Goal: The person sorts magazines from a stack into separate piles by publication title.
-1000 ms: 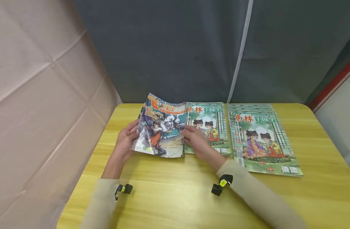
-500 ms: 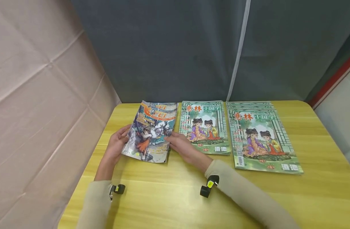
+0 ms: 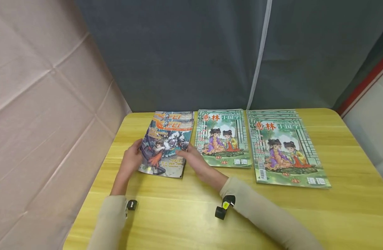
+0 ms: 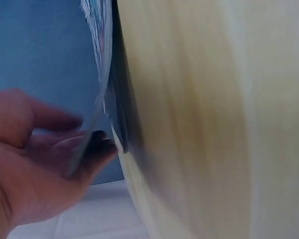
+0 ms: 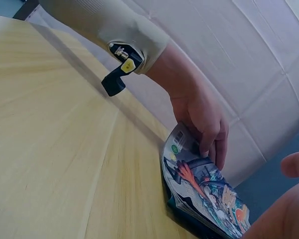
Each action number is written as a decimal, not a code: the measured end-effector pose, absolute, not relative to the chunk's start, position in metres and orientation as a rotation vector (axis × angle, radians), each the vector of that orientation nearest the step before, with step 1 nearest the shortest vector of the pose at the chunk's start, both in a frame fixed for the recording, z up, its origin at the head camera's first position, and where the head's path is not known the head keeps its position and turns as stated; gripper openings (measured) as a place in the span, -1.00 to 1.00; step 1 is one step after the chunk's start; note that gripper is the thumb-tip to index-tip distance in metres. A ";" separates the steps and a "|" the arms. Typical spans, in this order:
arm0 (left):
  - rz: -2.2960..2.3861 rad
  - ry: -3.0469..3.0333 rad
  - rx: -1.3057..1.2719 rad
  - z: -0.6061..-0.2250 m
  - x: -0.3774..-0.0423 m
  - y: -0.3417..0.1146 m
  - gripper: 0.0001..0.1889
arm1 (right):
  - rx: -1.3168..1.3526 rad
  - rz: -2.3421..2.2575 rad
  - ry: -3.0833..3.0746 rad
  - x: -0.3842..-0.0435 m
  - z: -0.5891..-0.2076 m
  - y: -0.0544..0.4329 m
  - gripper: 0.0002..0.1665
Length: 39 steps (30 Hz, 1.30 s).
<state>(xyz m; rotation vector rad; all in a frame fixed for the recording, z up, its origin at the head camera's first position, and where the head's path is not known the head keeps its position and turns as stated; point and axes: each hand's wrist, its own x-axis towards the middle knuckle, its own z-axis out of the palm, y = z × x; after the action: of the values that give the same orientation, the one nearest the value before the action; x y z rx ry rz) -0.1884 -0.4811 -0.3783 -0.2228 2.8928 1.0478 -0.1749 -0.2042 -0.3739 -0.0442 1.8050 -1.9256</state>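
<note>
A comic-style magazine [image 3: 161,149] with a girl in red and an orange title lies over a second magazine [image 3: 182,115] of like cover, whose top strip shows above it. My left hand [image 3: 130,160] is at its left edge. In the left wrist view, the edge runs between the thumb and fingers of the left hand [image 4: 35,164], with the thumb standing off the cover. My right hand [image 3: 199,166] holds the right edge, its thumb on the cover and its other fingers mostly hidden. The right wrist view shows the magazine's slightly bowed page edges [image 5: 182,199].
A green-covered magazine stack [image 3: 222,139] lies just right of my right hand. Farther right is a second green stack [image 3: 288,152], its magazines staggered. A dark curtain [image 3: 185,55] hangs behind the wooden table [image 3: 179,215], and pale cloth [image 3: 47,139] hangs at the left.
Both hands have brought the comic-style magazine left and down, away from the middle green stack. It was raised and bent; now it lies flatter, roughly aligned over the one beneath.
</note>
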 end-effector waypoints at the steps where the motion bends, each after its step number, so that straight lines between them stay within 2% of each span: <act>1: 1.007 2.875 -0.232 -0.378 -0.188 -0.480 -0.35 | -0.054 -1.934 1.798 -0.175 -0.374 -0.204 0.11; 7: 0.848 2.789 -0.235 -0.373 -0.187 -0.471 -0.25 | -0.054 -1.938 1.789 -0.175 -0.375 -0.202 0.08; 12: 0.813 2.796 -0.209 -0.374 -0.186 -0.465 -0.21 | 0.031 -1.896 1.812 -0.174 -0.372 -0.195 0.17; 21: 0.958 2.775 -0.147 -0.370 -0.189 -0.450 -0.12 | -0.078 -2.055 1.687 -0.186 -0.373 -0.160 0.00; 26: 1.073 2.678 -0.047 -0.358 -0.189 -0.419 -0.05 | 0.001 -2.129 1.803 -0.195 -0.375 -0.121 -0.05; 31: 1.236 2.547 0.104 -0.351 -0.189 -0.381 -0.06 | 0.105 -2.125 2.019 -0.200 -0.377 -0.084 -0.11; 39: 1.436 2.313 0.221 -0.356 -0.195 -0.332 -0.07 | 0.189 -2.070 2.183 -0.197 -0.383 -0.047 -0.02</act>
<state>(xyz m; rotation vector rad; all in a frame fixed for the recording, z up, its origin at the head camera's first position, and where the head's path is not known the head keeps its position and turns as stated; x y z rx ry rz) -0.1946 -0.3317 -0.3557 0.2207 2.3132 1.4362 -0.1974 -0.0469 -0.3825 0.1893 2.1825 -2.0703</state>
